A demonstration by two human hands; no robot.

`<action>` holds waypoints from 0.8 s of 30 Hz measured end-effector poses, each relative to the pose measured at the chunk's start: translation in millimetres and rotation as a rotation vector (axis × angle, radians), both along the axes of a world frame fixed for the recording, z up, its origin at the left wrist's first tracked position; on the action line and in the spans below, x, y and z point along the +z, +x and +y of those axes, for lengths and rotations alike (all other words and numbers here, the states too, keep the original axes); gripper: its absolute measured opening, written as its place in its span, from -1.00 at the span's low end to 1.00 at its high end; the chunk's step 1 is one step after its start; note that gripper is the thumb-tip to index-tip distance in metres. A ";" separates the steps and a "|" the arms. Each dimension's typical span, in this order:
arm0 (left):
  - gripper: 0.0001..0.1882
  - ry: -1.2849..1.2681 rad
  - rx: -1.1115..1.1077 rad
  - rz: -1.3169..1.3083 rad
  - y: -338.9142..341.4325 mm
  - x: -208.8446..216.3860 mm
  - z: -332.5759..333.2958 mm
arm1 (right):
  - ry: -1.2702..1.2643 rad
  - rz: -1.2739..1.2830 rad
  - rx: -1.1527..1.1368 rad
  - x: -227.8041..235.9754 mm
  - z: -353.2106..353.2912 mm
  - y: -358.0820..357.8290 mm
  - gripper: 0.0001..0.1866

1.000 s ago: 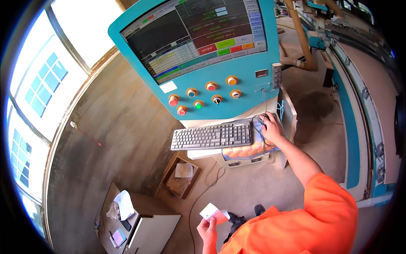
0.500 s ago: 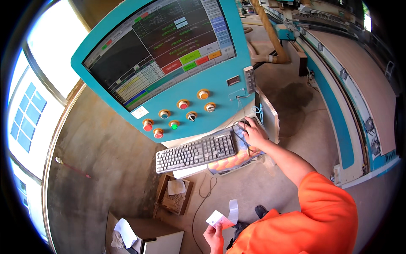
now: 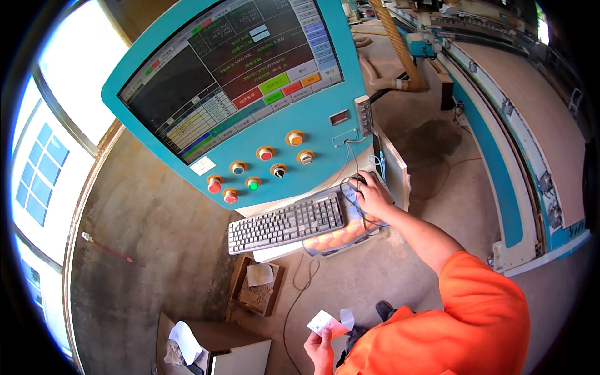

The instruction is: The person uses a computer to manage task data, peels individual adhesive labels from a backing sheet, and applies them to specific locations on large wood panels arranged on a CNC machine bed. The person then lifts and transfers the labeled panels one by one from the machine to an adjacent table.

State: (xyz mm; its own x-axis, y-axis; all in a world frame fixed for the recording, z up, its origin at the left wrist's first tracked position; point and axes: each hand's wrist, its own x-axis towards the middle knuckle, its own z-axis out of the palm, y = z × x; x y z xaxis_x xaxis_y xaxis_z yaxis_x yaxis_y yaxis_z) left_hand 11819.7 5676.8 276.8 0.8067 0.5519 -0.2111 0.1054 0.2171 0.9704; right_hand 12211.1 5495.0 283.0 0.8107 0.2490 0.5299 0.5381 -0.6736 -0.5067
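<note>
My right hand (image 3: 374, 192) is closed over a dark computer mouse (image 3: 355, 182), mostly hidden under the fingers, on a colourful mouse pad (image 3: 340, 240). Left of it lies a dark keyboard (image 3: 284, 224) on the same shelf. Low in the view, my left hand (image 3: 320, 350) pinches a white and pinkish-red paper label (image 3: 327, 323) with a curled strip at its far end. Above the keyboard rises a teal control cabinet (image 3: 250, 165) with a lit screen (image 3: 231, 75) and several coloured knobs and buttons (image 3: 265, 154).
A large machine with a flat bed (image 3: 519, 106) stands at the right. A wooden box (image 3: 270, 299) lies on the floor below the keyboard, beside a black cable (image 3: 292, 312). A cabinet with crumpled paper (image 3: 185, 342) is at the lower left. A ribbed hose (image 3: 397, 37) hangs behind.
The label in my left hand has tilted, and its curled strip now looks shorter. The control cabinet sits slightly further left and lower in the view. My right hand stays on the mouse.
</note>
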 end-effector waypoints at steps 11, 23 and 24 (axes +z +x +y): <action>-0.75 0.017 -0.058 0.076 0.5 16.6 -11.8 | -0.018 0.037 0.003 -1.0 -1.9 -1.1 -0.55; -0.77 0.020 -0.065 0.076 -0.6 14.8 -12.9 | -0.027 0.008 0.010 -1.7 -2.2 -0.7 -0.55; -0.77 0.015 -0.057 0.073 -0.5 15.7 -14.1 | -0.031 0.015 0.008 -1.9 -2.1 -0.4 -0.56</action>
